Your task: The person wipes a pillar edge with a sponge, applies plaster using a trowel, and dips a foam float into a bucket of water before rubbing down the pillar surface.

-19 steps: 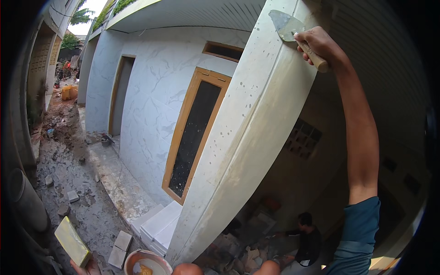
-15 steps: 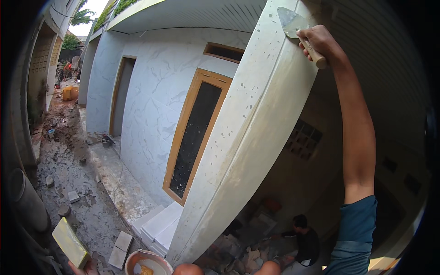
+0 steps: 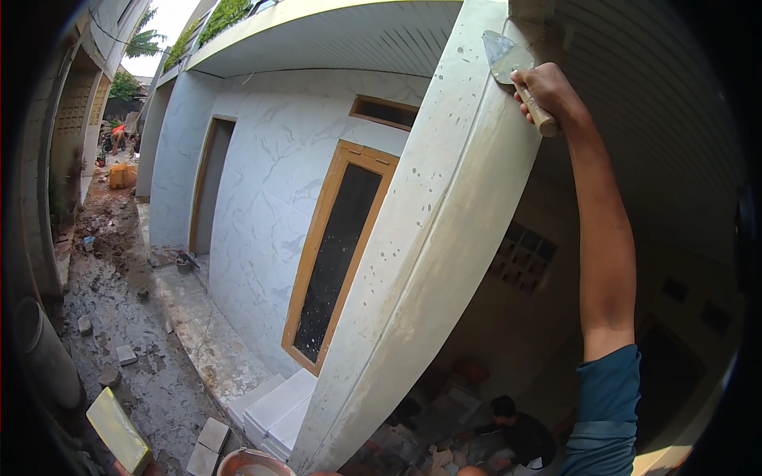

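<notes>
The right hand is wrapped around the handle of the trowel, its arm raised almost straight. The blade sits just above and to the left of the knuckles, across the seam near the top of the post. Whether the whole blade touches, or one edge only, I cannot tell.

For good work here, I would judge that a shallow, steady blade angle matters most: tipped too steeply, an edge could gouge the pale face or nick the seam. Even pressure from the wrist should serve better than a push from the shoulder, since a reach this high leaves little control (and tires the arm quickly). Strokes that follow the seam, down and left from the hand, would probably leave fewer ridges than strokes across it.

The left hand, mostly cut off by the lower edge, appears to grip the yellow slab from below, well apart from the right. It would do well to hold that slab level and clear of the post. The bucket stands to the right of the left hand, near the post's foot and far below the trowel.
</notes>
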Motion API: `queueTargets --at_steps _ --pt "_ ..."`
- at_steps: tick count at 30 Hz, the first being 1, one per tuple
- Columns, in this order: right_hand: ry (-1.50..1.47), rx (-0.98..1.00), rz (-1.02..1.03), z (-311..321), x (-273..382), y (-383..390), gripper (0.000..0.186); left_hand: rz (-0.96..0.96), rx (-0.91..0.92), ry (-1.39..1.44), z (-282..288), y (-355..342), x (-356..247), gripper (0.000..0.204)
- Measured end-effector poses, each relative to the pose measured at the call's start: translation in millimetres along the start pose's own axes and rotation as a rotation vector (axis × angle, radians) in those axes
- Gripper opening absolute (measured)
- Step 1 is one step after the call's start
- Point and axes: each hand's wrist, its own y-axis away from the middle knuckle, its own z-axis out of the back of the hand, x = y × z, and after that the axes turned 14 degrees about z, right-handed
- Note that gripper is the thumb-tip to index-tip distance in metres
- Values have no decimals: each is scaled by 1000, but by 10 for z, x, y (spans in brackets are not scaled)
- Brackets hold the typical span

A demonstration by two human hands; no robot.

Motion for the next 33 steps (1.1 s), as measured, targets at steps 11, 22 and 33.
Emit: queueTargets --at_steps 11,22,33 --pt "-81 27 -22 -44 174 -46 29 91 -94 -24 200 -186 89 44" --pt "-62 -41 1 -44 109 -1 31 134 -113 -23 346 -284 183 42" --pt "-32 -29 -10 -32 126 -54 30 178 -111 -23 471 -391 229 40"
